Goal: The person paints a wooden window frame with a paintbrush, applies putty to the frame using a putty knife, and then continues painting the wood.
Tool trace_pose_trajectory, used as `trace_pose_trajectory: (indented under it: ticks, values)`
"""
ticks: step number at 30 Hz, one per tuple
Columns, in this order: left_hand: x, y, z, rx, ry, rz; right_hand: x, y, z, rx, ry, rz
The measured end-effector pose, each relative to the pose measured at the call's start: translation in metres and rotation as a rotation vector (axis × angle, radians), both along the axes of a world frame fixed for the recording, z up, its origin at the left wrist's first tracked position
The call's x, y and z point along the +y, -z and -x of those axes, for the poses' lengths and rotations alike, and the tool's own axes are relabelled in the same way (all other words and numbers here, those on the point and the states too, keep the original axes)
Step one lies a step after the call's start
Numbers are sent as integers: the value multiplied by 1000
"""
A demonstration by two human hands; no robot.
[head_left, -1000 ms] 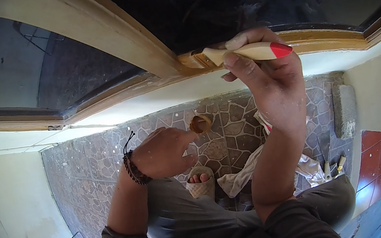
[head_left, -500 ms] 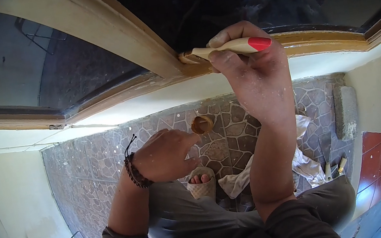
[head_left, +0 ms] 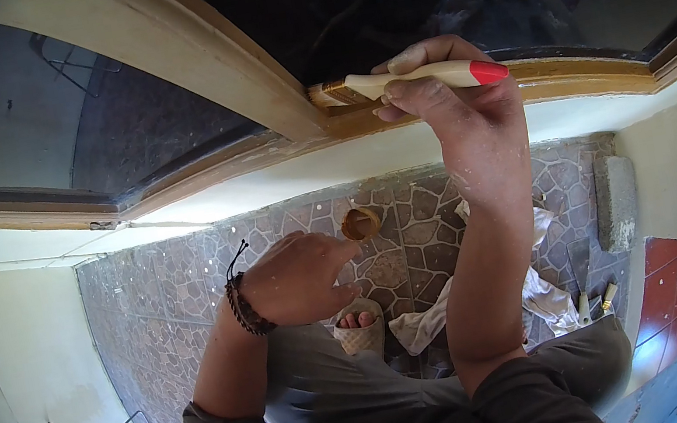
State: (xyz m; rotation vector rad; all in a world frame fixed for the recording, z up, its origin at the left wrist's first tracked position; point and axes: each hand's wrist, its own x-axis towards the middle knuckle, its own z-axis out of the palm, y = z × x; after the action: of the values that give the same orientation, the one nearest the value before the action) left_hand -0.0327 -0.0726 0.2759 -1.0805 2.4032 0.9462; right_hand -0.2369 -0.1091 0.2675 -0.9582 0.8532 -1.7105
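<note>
Below, the right hand's [head_left: 468, 107] forearm [head_left: 490, 276] partly hides white cloth [head_left: 545, 301].

The right arm [head_left: 492, 285] was extended forward, the right hand [head_left: 467, 98] raised, its thumb [head_left: 413, 93] and fingers [head_left: 432, 49] opposed in a pinch grip. The left forearm [head_left: 228, 366] angled inward; the left hand [head_left: 298, 277] hung lower, back upward, the left thumb [head_left: 340, 297] apart from the index finger [head_left: 341, 252].
</note>
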Motion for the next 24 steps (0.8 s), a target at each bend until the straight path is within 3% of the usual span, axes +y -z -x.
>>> trace_pose_trajectory:
  ticks: [13, 19, 24]
  values:
    - [2, -1, -3, 3, -3, 17, 22, -5, 32, -134, 44, 80]
    - [0, -3, 2, -40, 7, -24, 14, 2, 18, -7, 51, -118]
    - [1, -4, 1, -40, 2, -19, 2, 4, 5, -17, 55, -135]
